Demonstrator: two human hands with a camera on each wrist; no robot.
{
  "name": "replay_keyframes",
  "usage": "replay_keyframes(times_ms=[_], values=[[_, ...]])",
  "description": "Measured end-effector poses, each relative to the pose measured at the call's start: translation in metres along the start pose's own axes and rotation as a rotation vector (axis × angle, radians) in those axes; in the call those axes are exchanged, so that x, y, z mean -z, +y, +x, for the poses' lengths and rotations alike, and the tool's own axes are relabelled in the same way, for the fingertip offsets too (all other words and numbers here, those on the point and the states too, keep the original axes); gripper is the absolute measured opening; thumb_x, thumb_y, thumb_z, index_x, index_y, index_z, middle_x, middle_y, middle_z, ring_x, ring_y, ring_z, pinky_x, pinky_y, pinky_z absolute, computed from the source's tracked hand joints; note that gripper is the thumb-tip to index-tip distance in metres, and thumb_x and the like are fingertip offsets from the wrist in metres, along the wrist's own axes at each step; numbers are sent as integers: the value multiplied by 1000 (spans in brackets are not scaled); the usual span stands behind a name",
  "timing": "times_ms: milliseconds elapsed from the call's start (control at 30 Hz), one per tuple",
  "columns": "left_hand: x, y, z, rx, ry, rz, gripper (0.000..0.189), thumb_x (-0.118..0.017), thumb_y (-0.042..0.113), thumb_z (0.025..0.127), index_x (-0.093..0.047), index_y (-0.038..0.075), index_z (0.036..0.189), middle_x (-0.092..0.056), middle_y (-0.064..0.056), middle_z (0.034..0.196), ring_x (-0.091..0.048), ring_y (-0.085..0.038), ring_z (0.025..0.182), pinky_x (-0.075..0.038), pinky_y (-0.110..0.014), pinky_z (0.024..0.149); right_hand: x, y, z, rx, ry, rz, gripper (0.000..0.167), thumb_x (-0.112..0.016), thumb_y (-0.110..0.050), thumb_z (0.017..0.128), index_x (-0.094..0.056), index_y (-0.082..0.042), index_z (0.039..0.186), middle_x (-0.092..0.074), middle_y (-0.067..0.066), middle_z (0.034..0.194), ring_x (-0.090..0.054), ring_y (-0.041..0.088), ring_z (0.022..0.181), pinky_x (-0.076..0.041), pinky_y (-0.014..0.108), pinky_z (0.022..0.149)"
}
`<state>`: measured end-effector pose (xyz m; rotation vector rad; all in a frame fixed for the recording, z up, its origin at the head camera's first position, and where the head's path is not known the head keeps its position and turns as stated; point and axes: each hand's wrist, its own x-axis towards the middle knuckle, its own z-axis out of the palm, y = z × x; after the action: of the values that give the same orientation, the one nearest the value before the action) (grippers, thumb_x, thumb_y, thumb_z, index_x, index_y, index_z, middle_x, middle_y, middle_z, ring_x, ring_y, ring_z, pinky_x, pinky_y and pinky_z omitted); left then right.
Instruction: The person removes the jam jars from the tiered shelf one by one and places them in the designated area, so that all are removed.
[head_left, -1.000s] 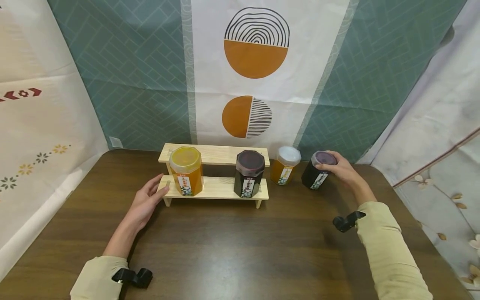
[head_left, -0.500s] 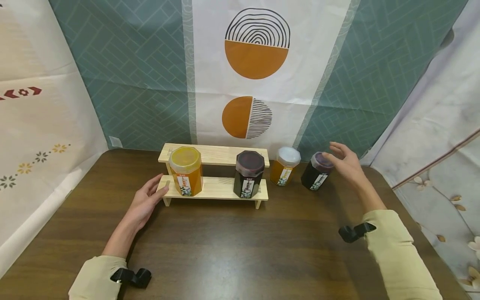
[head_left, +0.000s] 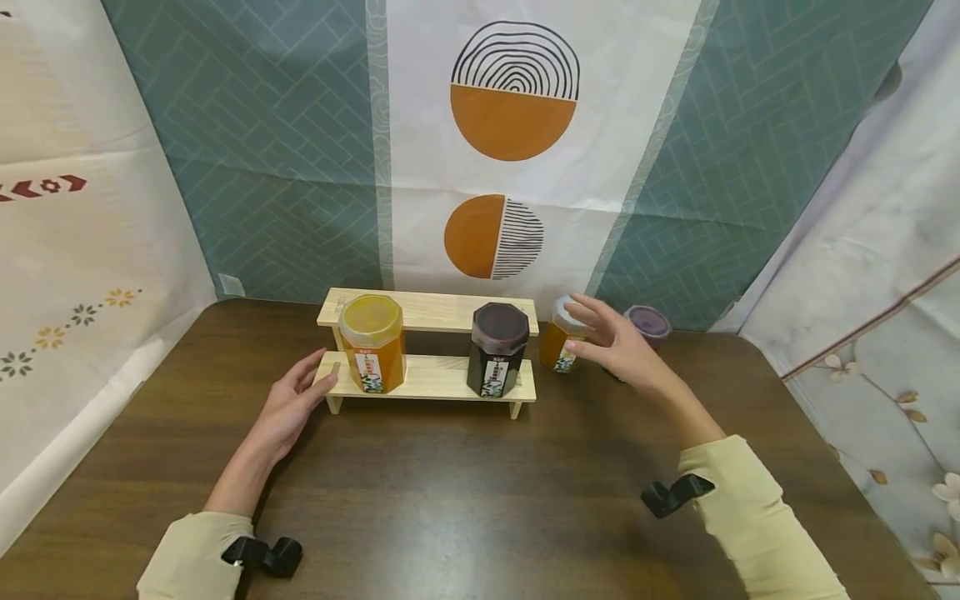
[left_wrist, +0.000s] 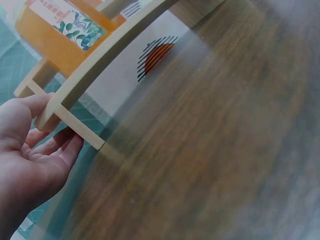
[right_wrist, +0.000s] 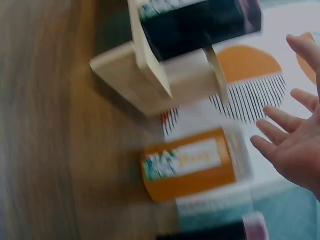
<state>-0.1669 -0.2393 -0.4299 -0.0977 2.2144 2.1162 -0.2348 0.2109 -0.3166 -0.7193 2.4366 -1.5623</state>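
Just right of the wooden rack (head_left: 437, 372), the white-lidded jar (head_left: 557, 344) would best be grasped squarely by the right hand (head_left: 617, 348), spread and seemingly empty; the wooden rack is pinched by the left hand (head_left: 292, 402).

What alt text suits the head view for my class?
Right hand near a white-lidded jar, partly hiding a purple-lidded jar; left hand gripping a two-tier wooden stand bearing a yellow-lidded jar and a dark jar.

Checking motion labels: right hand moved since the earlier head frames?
Yes: the right hand shifted left in view, from the purple-lidded jar toward the wooden shelf.
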Motion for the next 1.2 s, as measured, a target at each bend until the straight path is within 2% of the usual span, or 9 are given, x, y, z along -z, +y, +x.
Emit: replay_keyframes(times_ms=[133, 333, 633, 800, 933, 1033, 1200], values=[[0, 0, 0, -1, -1, 2, 76, -55, 32, 100, -10, 6, 156, -24, -23, 153, -41, -13, 126, -38, -19, 100, -21, -3, 6, 44, -55, 20, 72, -66, -9, 92, -27, -9, 152, -35, 17, 151, -30, 32, 139, -21, 49, 113], [-1, 0, 0, -4, -2, -3, 76, -55, 31, 100, -10, 5, 155, -25, -23, 153, -42, -10, 123, -38, -20, 100, -44, -10, 16, 58, -62, 76, 76, -69, -3, 88, -27, -6, 152, -37, 18, 149, -35, 33, 136, -26, 51, 111], [-1, -1, 1, 2, 5, 2, 77, -56, 32, 100, -10, 6, 156, -24, -23, 153, -41, -12, 125, -38, -19, 100, -54, -15, 24, 26, -15, 91, 80, -73, -5, 85, -29, -7, 151, -40, 17, 147, -40, 33, 132, -32, 51, 108], [-1, -2, 1, 8, 1, 2, 76, -55, 32, 100, -10, 7, 156, -24, -22, 154, -40, -12, 126, -38, -20, 101, -69, -18, 31, 44, -4, 119, 82, -75, -3, 81, -31, -6, 150, -45, 18, 141, -47, 31, 124, -41, 41, 101], [-1, -2, 1, 2, -1, 4, 76, -55, 32, 100, -10, 7, 156, -24, -22, 154, -39, -14, 127, -38, -20, 101, -80, -17, 36, 15, 36, 155, 85, -77, -2, 80, -31, -8, 151, -44, 17, 138, -51, 29, 117, -47, 34, 92], [-1, -1, 0, -3, -2, 2, 75, -55, 32, 100, -10, 6, 156, -24, -22, 153, -39, -16, 128, -38, -20, 101, -87, -15, 39, -13, 81, 157, 84, -78, -3, 78, -34, -10, 149, -43, 13, 138, -50, 27, 116, -47, 33, 91], [-1, 0, -1, -11, -2, -6, 76, -55, 32, 100, -10, 5, 155, -24, -23, 153, -39, -15, 128, -38, -20, 101, -92, -12, 42, -20, 137, 180, 75, -81, -2, 75, -45, -6, 140, -50, 12, 132, -50, 26, 115, -43, 38, 96]])
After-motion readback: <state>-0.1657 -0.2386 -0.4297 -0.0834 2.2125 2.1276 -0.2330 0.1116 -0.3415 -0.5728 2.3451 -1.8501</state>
